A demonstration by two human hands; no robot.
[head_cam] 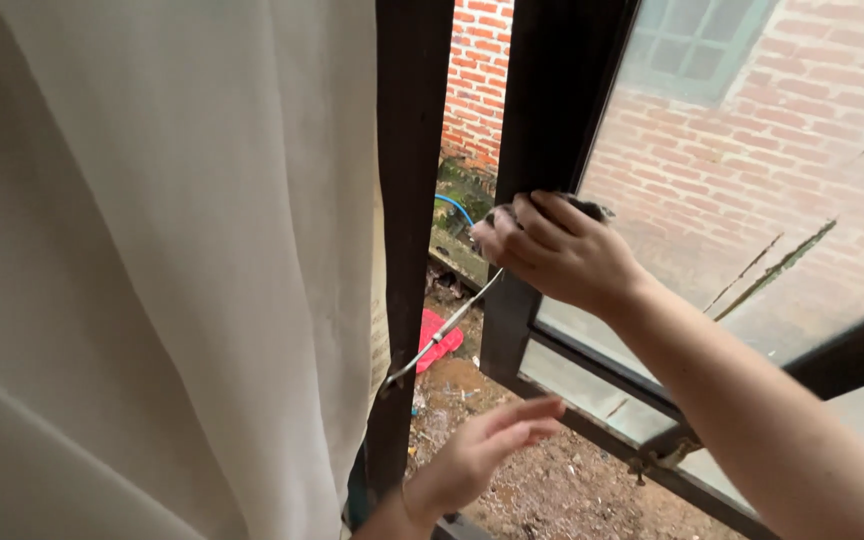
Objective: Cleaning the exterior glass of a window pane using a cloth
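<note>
A: What is held by the right hand (552, 250)?

B: A dark cloth (584, 208) is gripped there, the fingers closed over it. It is pressed against the dark window frame (542, 110), at the edge of the glass pane (752, 170).

A: And the left hand (482, 455)?

B: Nothing is held by it. It is kept open, fingers stretched out, low down in the gap between the two frame members, just below the thin metal stay rod (442, 335) and not touching it.

A: How far along can the wiping be judged?

B: Hard to say. The window is swung open, and the cloth is seen only at the upper part of the frame. The pane shows reflections of a brick wall (477, 70), so smears cannot be told from reflections. The lower bar and the hinge (667, 458) are judged as likely untouched, but that is not certain.

A: Any containers?

B: None are seen. No bucket or bottle is in view. Only a white curtain (152, 250) is hung on the left, and a red object (435, 338) is lying on the bare ground outside.
</note>
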